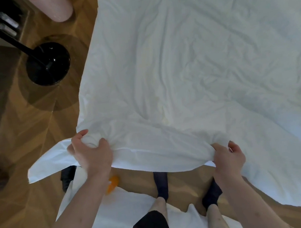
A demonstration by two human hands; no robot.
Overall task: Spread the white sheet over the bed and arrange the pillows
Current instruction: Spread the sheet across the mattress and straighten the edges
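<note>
A wooden floor [26, 131] with a herringbone pattern ran along the left of the bed [214, 59], and a black round lamp base [48, 64] stood on it near the bed's edge. The white sheet [186, 57] lay creased across the bed, its near edge lifted and bunched. The left hand [92, 152] gripped the sheet's corner, fingers [81, 135] curled into the cloth, with a loose flap hanging out to the left below it. The right hand [227, 156] pinched the same edge further right, fingers closed on a fold. Below the raised edge showed the person's feet in dark socks [161, 185] and more white cloth [119, 207] lying on the floor, with a small orange object [112, 183] beside it.
</note>
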